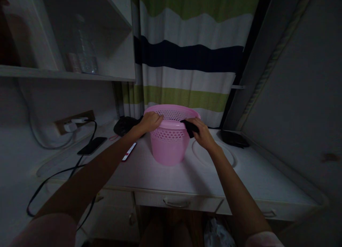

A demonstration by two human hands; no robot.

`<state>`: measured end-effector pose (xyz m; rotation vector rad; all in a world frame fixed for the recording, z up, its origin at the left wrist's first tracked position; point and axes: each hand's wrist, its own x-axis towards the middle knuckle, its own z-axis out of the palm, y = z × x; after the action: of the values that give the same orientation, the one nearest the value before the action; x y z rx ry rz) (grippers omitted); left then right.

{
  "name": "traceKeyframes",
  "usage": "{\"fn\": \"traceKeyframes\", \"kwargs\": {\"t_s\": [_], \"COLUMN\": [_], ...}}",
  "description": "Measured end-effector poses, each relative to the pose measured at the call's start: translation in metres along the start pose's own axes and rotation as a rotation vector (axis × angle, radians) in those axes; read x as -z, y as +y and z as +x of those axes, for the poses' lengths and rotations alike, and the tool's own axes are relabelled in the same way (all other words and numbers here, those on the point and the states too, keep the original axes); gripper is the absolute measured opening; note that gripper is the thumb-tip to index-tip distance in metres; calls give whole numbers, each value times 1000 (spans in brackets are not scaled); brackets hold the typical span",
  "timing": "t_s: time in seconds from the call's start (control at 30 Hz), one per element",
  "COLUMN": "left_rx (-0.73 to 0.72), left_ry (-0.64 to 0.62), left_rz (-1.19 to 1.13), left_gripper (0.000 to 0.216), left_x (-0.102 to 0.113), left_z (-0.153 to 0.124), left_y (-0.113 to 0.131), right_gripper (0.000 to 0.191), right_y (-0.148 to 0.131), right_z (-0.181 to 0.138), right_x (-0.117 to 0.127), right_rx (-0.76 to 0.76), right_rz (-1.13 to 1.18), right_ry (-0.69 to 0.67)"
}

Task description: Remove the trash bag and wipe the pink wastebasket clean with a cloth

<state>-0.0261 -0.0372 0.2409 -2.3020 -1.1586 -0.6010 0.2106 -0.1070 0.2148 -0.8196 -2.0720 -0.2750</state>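
Observation:
A pink plastic basket point(169, 147) with a perforated upper band stands upright on the white desk point(187, 175). My left hand point(151, 121) grips its left rim, fingers curled over the edge. On the right side, my right hand point(203, 133) is closed on a small black cloth point(189, 127) pressed against the basket's rim.
A black phone point(92, 145) with a cable lies at left, near a wall socket point(73, 123). Beside it are a slim pink-and-white item point(129, 151) and a dark bundle point(125, 125). A flat black object point(233, 138) sits at right. A striped curtain point(187, 61) hangs behind; a shelf point(66, 74) is above.

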Motion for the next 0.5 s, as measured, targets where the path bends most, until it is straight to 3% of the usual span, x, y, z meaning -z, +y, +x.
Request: {"fn": "traceKeyframes", "kwargs": {"t_s": [0.17, 0.33, 0.5], "left_rx": [32, 44, -76], "left_ry": [30, -19, -65], "left_rz": [-15, 15, 116], "left_gripper": [55, 54, 42], "left_x": [-2, 1, 2], "left_z": [0, -1, -2], "left_y": [0, 2, 1], "right_gripper": [55, 59, 57], "right_y": [3, -30, -61], "right_z": [-3, 8, 21], "right_x": [-4, -33, -64], "right_rx": [-22, -11, 5], "right_rz": [-2, -76, -126], "right_ry": [70, 86, 130]}}
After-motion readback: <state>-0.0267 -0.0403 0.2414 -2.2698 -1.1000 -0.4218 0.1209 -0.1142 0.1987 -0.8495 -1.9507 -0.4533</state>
